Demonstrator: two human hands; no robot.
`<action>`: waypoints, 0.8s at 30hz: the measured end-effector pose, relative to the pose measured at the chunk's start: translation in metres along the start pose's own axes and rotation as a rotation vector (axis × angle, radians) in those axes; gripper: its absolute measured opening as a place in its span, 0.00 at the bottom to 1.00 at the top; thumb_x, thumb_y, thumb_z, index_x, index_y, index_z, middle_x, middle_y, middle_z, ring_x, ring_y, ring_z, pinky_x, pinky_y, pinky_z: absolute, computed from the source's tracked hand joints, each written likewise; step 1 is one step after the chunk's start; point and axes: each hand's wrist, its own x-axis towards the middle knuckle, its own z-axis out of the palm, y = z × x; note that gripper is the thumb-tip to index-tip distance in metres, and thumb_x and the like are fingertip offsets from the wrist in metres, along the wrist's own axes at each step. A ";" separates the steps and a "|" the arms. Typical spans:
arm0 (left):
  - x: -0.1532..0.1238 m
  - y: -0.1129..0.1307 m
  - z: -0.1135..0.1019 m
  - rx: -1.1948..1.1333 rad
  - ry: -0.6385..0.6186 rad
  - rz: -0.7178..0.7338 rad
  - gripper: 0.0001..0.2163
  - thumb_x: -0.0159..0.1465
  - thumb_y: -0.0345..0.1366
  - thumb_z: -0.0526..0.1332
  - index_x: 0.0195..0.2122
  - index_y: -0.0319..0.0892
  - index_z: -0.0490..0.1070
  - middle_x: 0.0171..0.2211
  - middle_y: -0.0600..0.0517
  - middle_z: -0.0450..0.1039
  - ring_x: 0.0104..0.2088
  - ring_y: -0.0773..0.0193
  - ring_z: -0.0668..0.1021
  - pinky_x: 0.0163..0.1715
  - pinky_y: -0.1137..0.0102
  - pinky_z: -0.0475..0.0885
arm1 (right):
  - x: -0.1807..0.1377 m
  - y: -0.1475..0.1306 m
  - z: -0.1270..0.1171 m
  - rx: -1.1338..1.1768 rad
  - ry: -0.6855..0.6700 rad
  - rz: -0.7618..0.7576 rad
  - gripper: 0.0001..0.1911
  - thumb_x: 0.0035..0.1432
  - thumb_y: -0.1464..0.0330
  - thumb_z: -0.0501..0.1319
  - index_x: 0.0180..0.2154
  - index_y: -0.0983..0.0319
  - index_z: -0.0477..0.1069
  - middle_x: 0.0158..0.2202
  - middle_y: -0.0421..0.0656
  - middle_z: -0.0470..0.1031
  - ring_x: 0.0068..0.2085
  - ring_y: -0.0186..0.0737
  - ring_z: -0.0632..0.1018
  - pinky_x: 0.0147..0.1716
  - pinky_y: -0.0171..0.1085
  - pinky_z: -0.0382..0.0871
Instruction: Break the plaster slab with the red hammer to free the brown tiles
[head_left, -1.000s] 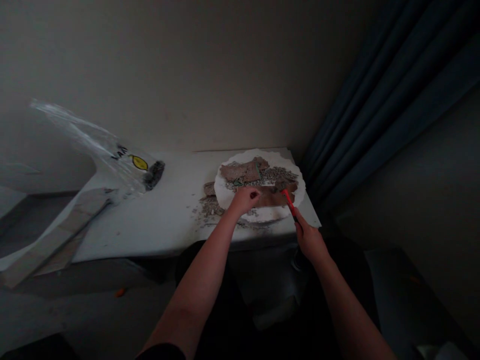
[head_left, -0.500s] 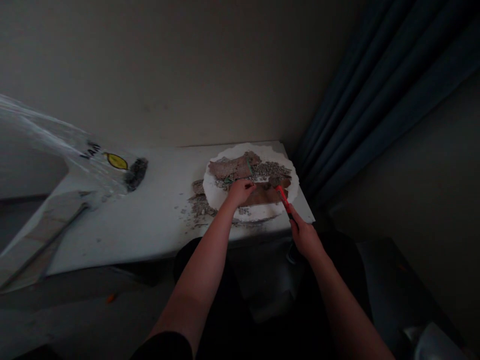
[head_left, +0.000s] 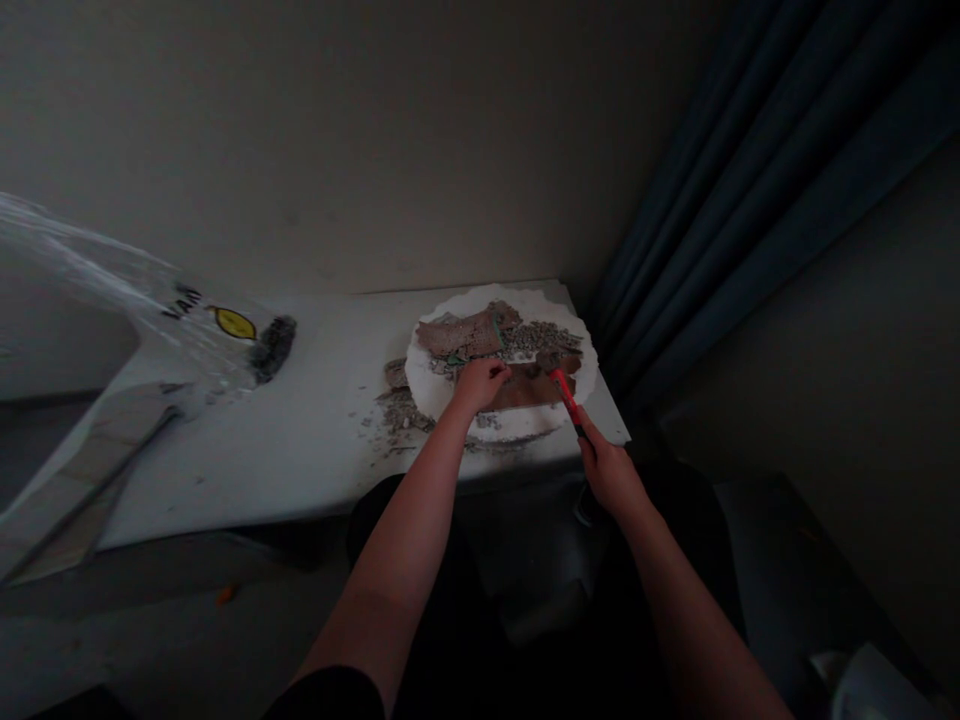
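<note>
My right hand [head_left: 609,470] is wrapped round the handle of a red and black hammer [head_left: 566,397], whose dark head rests over the right part of a flat brown board [head_left: 517,390]. At the board's left part is my left hand [head_left: 480,383], its fingers pinched together; what they hold, if anything, is too small to make out. The board lies on a white scalloped round mat [head_left: 424,388]. Behind the hands a reddish-brown slab [head_left: 465,337] with a green edge lies on the mat, beside a heap of grey crumbled bits [head_left: 544,340].
The mat sits at the right end of a white table [head_left: 300,440]. Grey rubble [head_left: 401,410] lies left of the mat. A clear plastic bag [head_left: 202,320] with a yellow print and dark contents stands farther left. Blue curtains [head_left: 750,180] hang on the right.
Both hands stay in nearly the same place. The hammer head has shifted very slightly, and the view has barely moved.
</note>
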 end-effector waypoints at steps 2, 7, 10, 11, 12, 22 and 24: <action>-0.001 0.001 0.000 -0.001 0.006 0.008 0.10 0.66 0.38 0.62 0.37 0.41 0.82 0.30 0.49 0.80 0.32 0.60 0.77 0.35 0.69 0.66 | 0.000 0.000 0.000 0.007 0.002 -0.004 0.31 0.73 0.66 0.48 0.74 0.55 0.49 0.35 0.47 0.84 0.34 0.48 0.83 0.33 0.37 0.70; -0.003 0.004 0.001 -0.004 0.011 0.015 0.11 0.67 0.38 0.61 0.37 0.40 0.82 0.30 0.49 0.80 0.31 0.60 0.77 0.35 0.69 0.66 | 0.000 0.000 0.001 0.026 0.008 -0.001 0.31 0.72 0.66 0.48 0.74 0.55 0.50 0.34 0.47 0.83 0.35 0.49 0.83 0.33 0.38 0.71; -0.002 0.004 0.002 0.004 0.010 0.022 0.10 0.67 0.37 0.61 0.37 0.40 0.82 0.30 0.49 0.80 0.31 0.60 0.77 0.34 0.69 0.66 | 0.000 0.001 0.002 0.038 0.011 -0.007 0.31 0.72 0.66 0.48 0.73 0.55 0.51 0.35 0.47 0.83 0.36 0.49 0.83 0.34 0.39 0.71; -0.002 0.004 0.002 0.006 0.010 0.024 0.10 0.67 0.37 0.61 0.37 0.40 0.82 0.30 0.49 0.80 0.31 0.60 0.77 0.34 0.69 0.66 | 0.000 0.001 0.002 0.040 0.013 -0.011 0.31 0.72 0.66 0.48 0.73 0.55 0.51 0.35 0.47 0.83 0.36 0.49 0.84 0.34 0.39 0.71; -0.001 0.004 0.002 0.010 0.008 0.025 0.10 0.67 0.38 0.61 0.37 0.40 0.82 0.30 0.49 0.80 0.31 0.60 0.77 0.34 0.69 0.66 | 0.000 0.002 0.002 0.040 0.016 -0.014 0.31 0.72 0.66 0.48 0.73 0.55 0.51 0.35 0.47 0.83 0.36 0.49 0.84 0.34 0.39 0.72; -0.006 0.007 0.002 0.025 0.024 0.032 0.10 0.68 0.38 0.61 0.35 0.42 0.81 0.30 0.49 0.80 0.33 0.59 0.78 0.37 0.68 0.68 | 0.000 0.000 0.002 0.005 0.014 -0.003 0.31 0.73 0.66 0.48 0.74 0.55 0.50 0.36 0.46 0.84 0.34 0.48 0.84 0.33 0.38 0.72; -0.009 0.007 0.003 0.037 0.033 0.072 0.09 0.68 0.37 0.61 0.35 0.42 0.80 0.31 0.49 0.79 0.35 0.59 0.78 0.39 0.68 0.69 | 0.001 -0.001 -0.001 -0.003 0.015 -0.003 0.31 0.72 0.66 0.49 0.73 0.55 0.51 0.37 0.46 0.84 0.36 0.48 0.84 0.34 0.38 0.72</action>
